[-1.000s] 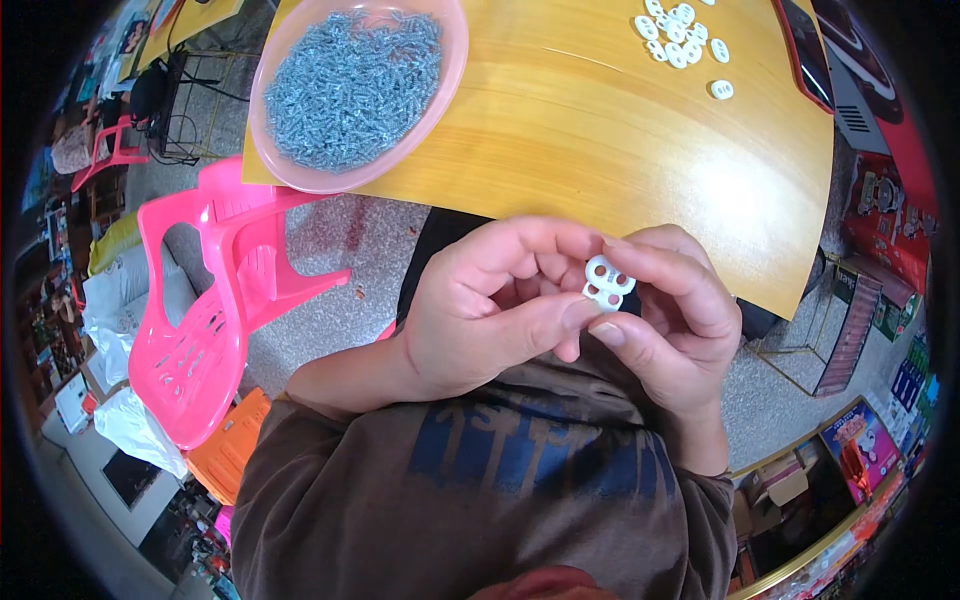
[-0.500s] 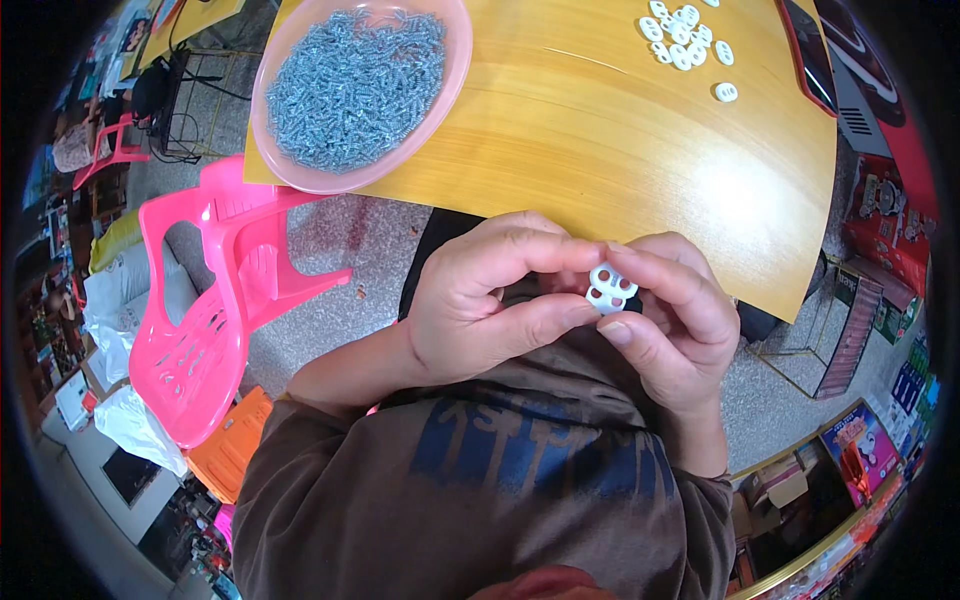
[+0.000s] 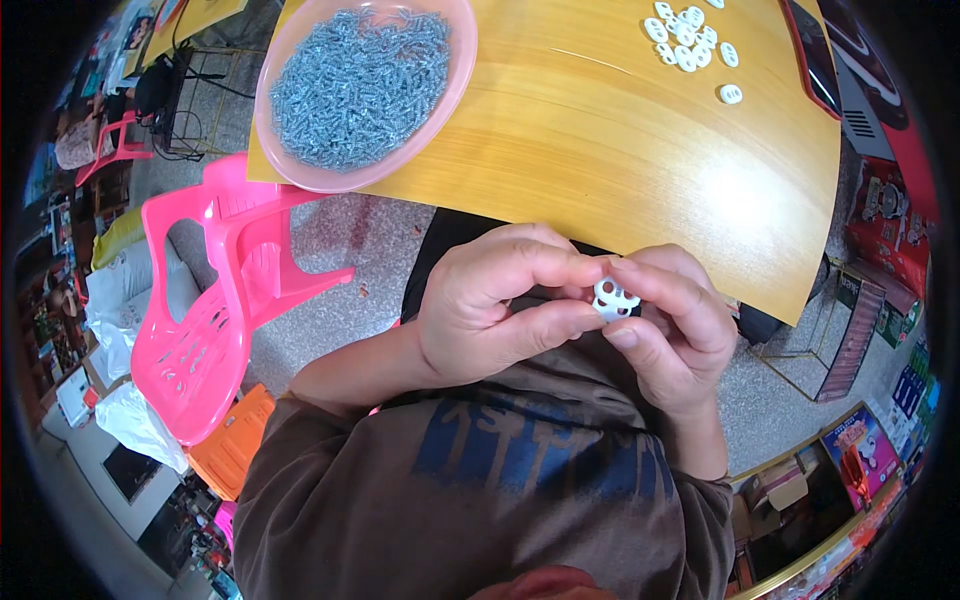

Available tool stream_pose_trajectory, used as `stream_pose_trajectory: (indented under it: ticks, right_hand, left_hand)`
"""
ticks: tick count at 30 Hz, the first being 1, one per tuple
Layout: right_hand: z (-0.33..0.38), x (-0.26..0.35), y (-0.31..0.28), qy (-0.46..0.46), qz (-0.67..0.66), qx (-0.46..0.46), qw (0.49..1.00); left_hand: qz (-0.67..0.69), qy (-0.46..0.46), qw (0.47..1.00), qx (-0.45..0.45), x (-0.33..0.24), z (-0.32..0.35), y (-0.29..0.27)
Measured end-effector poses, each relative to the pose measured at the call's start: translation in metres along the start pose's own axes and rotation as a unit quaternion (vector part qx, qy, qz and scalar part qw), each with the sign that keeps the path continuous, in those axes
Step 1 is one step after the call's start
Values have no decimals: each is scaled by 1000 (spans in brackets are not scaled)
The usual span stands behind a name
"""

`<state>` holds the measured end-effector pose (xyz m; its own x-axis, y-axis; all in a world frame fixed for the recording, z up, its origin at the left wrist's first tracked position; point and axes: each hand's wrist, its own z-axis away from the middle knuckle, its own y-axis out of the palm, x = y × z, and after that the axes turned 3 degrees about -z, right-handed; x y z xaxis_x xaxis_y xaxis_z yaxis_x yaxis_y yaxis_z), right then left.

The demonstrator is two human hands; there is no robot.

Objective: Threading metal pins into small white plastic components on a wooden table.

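Observation:
My left hand [image 3: 500, 300] and my right hand [image 3: 675, 325] meet in front of my chest, just off the table's near edge. Between their fingertips they pinch a small white plastic cord lock [image 3: 617, 296] with dark holes in its face. The left thumb and forefinger press on its left side; the right forefinger and thumb close on it from the right. Fingers cover part of its edges. Farther off, several similar white cord locks [image 3: 686, 40] lie in a loose cluster on the table, and a single one [image 3: 730, 94] sits nearer to me.
A pink basin [image 3: 466, 70] full of small metal springs [image 3: 360, 90] stands at the table's left corner. A thin stick [image 3: 590, 60] lies on the wooden table [image 3: 560, 150]. A dark red-edged device [image 3: 808, 55] rests at the right edge. Left of me is a pink chair [image 3: 195, 350].
Both hands have come slightly lower, nearer my body. The cord lock has tilted between the fingertips, so its holes show at another angle. The grip stays closed.

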<state>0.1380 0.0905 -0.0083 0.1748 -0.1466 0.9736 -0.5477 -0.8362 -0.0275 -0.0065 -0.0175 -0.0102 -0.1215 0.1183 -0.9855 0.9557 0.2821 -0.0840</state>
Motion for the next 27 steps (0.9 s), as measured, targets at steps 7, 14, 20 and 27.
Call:
stream_pose_trajectory:
  ticks: [7, 14, 20, 27]
  right_hand:
    - [2, -2, 1, -10, 6, -3, 1000]
    - [2, -3, 7, -13, -2, -27, 1000]
    - [7, -15, 11, -69, -16, -42, 997]
    - [5, -14, 11, -42, -48, -64, 996]
  left_hand:
    - [38, -9, 999, -11, 3, 3, 3]
    - [27, 54, 998, 14, 12, 1, 3]
    - [-14, 123, 992, 17, 19, 1, 3]
    - [1, 72, 997, -13, 9, -6, 4]
